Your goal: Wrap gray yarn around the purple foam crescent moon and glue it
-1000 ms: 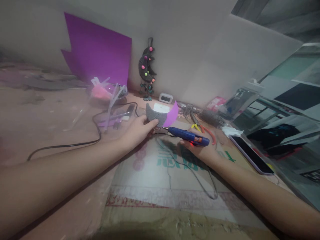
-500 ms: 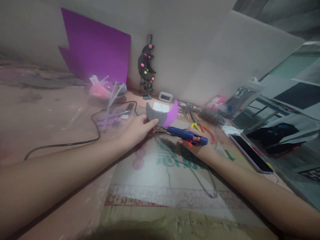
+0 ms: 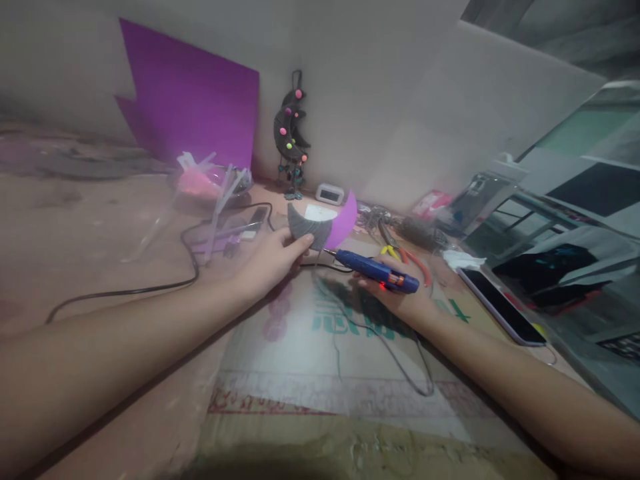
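Note:
My left hand (image 3: 283, 257) pinches a crescent moon cutout (image 3: 342, 224) by its left half. That half is wrapped in grey yarn, while the right half shows bare purple. In my right hand (image 3: 395, 300) is a blue hot glue gun (image 3: 375, 268) with a red light glowing on its underside. Its metal nozzle points left, close to the crescent's lower edge near where the yarn ends; whether it touches, I cannot tell. A loose strand of grey yarn (image 3: 400, 363) hangs from the crescent and loops over the printed cardboard (image 3: 300, 360) below.
Orange-handled pliers (image 3: 419, 267) and grey yarn (image 3: 420, 231) lie beyond my right hand. A phone (image 3: 503, 307) rests at the right. Glue sticks (image 3: 219, 212) stand at the left, near a black cord (image 3: 125, 291). A decorated moon hanging (image 3: 290, 130) and purple board (image 3: 195, 93) are against the wall.
The crescent has tilted slightly, its purple tip rising. The glue gun has shifted a little to the right, and its nozzle now shows apart from my left fingers.

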The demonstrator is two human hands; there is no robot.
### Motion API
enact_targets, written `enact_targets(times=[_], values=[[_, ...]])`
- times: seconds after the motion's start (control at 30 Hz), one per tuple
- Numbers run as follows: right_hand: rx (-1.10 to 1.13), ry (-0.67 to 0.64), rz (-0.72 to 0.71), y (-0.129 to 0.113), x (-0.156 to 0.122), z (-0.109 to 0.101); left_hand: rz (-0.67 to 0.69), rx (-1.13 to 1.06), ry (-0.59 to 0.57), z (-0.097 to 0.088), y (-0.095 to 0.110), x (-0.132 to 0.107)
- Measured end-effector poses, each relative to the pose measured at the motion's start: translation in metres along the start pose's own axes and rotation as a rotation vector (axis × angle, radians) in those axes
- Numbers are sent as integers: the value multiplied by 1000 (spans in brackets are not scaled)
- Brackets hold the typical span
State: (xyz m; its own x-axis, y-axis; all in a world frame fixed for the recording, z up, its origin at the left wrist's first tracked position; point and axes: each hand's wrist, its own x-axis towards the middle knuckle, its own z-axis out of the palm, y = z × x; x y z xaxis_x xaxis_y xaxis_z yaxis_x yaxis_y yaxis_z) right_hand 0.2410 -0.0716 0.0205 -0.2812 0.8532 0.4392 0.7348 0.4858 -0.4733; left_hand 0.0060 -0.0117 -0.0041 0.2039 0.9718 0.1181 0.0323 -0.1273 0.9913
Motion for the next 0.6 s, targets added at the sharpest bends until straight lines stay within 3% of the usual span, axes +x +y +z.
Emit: enact_targets(times=[0.27,0.6], values=[[-110,58,-13,3,-1,1,-31,-155,-7,4,6,-2],[-157,37,-18,1,1,-1,-3,-183,-34,3,3,-1]])
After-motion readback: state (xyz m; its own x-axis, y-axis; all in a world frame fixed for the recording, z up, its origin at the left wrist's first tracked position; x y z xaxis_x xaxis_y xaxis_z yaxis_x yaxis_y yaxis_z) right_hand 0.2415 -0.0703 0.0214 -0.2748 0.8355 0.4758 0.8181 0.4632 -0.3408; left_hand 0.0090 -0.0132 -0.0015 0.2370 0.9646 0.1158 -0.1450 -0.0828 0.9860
